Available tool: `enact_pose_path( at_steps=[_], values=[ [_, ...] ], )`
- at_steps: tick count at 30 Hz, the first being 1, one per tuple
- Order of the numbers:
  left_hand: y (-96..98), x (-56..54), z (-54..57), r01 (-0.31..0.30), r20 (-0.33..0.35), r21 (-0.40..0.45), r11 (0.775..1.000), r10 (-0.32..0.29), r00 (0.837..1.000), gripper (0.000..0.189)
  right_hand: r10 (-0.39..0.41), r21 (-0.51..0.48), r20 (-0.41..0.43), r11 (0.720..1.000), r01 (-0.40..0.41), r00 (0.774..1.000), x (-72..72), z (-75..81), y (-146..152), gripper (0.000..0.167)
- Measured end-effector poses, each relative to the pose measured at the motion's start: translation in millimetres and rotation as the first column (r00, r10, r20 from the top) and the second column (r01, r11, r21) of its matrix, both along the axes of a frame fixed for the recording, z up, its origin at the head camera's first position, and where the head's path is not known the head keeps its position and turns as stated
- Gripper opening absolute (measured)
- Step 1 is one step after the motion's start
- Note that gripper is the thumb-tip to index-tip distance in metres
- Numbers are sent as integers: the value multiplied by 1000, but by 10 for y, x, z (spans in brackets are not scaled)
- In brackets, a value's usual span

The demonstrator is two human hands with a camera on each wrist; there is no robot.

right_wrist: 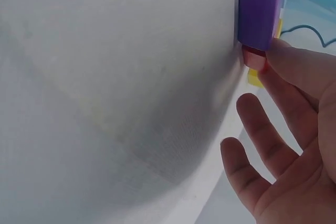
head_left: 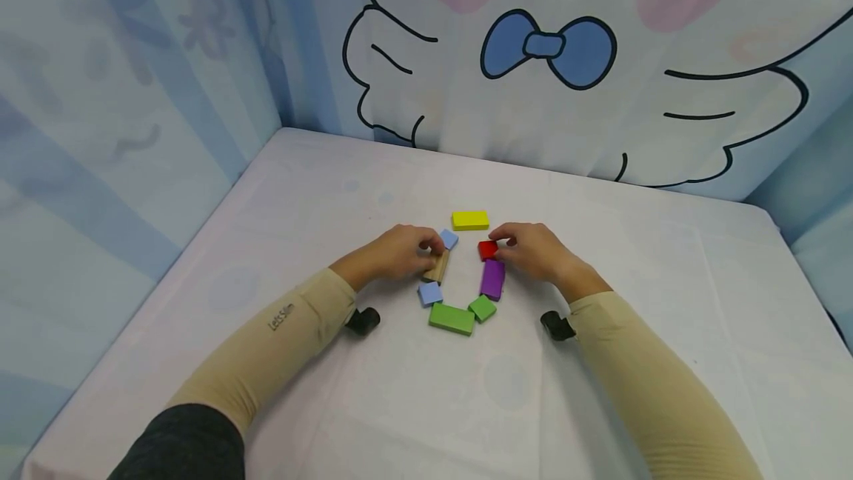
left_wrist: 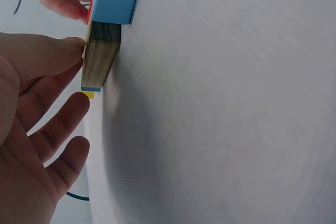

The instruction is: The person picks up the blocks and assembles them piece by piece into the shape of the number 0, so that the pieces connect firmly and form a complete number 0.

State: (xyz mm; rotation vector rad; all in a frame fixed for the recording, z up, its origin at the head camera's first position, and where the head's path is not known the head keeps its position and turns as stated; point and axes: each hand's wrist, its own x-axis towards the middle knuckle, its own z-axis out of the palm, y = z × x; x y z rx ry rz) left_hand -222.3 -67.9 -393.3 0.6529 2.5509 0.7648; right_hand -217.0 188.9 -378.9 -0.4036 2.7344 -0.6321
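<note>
Small coloured blocks form a rough ring on the cloth-covered table. With thumb and index finger, my left hand (head_left: 402, 252) pinches the natural wooden block (head_left: 436, 268) on the ring's left side; its other fingers are spread. A pale blue block (head_left: 449, 238) touches the far end of that block, and another blue block (head_left: 430, 294) lies at its near end. On the right side, my right hand (head_left: 535, 253) pinches a small red block (head_left: 487, 250) between thumb and index finger. The red block (right_wrist: 254, 58) meets the end of a purple block (head_left: 493, 279).
At the far end lies a yellow block (head_left: 470, 221). A long green block (head_left: 452, 319) and a small green block (head_left: 483, 308) close the near end. Behind the white table (head_left: 426, 406) hangs a cartoon-printed curtain (head_left: 546, 117); a blue-striped curtain (head_left: 133, 139) hangs at left.
</note>
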Motion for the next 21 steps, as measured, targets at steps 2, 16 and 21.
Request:
enact_pose_path(
  at_steps=[2, 16, 21],
  values=[
    [1, 2, 0, 1, -2, 2, 1000, -1, 1000, 21, 1, 7, -5, 1000, -1, 1000, 2, -4, 4, 35],
    [2, 13, 10, 1, -5, -5, 1000, -1, 1000, 21, 0, 21, -4, 1000, 0, 1000, 16, 17, 43, 33],
    [-8, 8, 0, 2, -5, -4, 1000, -2, 1000, 20, 5, 20, -10, 1000, -5, 1000, 24, 12, 43, 33]
  ],
)
